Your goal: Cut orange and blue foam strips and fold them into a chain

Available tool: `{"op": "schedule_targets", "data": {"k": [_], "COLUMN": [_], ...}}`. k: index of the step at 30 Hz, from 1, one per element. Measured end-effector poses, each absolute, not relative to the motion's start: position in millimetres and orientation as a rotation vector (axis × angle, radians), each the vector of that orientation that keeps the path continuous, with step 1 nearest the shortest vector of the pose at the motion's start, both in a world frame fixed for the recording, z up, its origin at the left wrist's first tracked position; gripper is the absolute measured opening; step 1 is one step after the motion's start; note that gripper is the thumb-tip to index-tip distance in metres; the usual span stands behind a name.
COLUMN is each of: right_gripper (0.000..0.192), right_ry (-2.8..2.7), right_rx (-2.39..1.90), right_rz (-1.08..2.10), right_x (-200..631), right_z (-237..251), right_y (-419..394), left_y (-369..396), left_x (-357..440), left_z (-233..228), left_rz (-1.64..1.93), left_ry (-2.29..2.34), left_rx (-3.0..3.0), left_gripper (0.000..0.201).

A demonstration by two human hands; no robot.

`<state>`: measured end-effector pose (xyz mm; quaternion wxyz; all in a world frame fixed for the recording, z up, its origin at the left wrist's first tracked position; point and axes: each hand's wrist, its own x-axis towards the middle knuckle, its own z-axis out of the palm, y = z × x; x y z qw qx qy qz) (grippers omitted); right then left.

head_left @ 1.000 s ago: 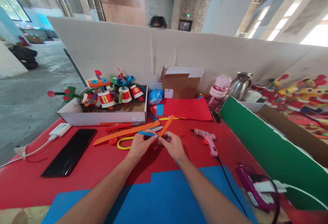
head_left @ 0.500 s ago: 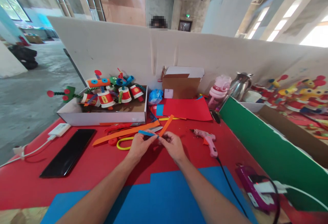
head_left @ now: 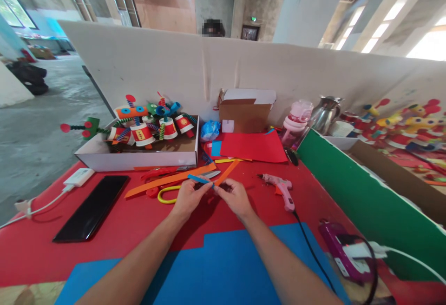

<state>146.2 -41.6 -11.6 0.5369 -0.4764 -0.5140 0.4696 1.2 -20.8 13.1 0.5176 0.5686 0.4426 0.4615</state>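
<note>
Above the red tabletop, my left hand point(head_left: 188, 196) pinches a blue paper strip point(head_left: 198, 179). An orange paper strip point(head_left: 227, 171) rises from the fingers of my right hand point(head_left: 236, 196), which is closed on it. The two strips meet between my fingertips, where the join is mostly hidden. Just left of my left hand lie scissors with a yellow handle point(head_left: 167, 195), red-handled scissors point(head_left: 152, 192) and a long orange strip point(head_left: 170, 180). To the right of my right hand rests a pink glue gun point(head_left: 283, 188).
A white box point(head_left: 146, 160) of paper-cup figures stands at the back left, with a phone point(head_left: 92, 208) before it. Red paper point(head_left: 252, 147) lies behind my hands. A green-sided box point(head_left: 355, 202) and a purple power bank point(head_left: 343, 251) are at right; blue sheets point(head_left: 230, 268) lie in front.
The orange strip's free end has swung slightly right and down. Both hands keep their pinch in nearly the same place; the whole view has shifted slightly.
</note>
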Motion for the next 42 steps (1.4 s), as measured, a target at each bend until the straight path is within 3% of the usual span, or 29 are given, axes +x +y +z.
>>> {"op": "schedule_targets", "data": {"k": [10, 24, 42], "right_gripper": [0.019, 0.022, 0.012], "right_ry": [-1.09, -1.087, -1.072], "right_rx": [-1.097, -1.085, -1.235], "right_rz": [1.107, 1.117, 0.996], "right_x": [137, 137, 138], "right_z": [-7, -3, -6], "right_y": [-46, -47, -48], "left_y": [-24, -24, -24], "left_x": [5, 4, 7], "left_z": [12, 13, 14], "left_rz": [0.988, 0.99, 0.965], "left_ry": [0.925, 0.954, 0.98], "left_rx": [1.146, 1.2, 1.155], "left_gripper": [0.034, 0.032, 0.026]}}
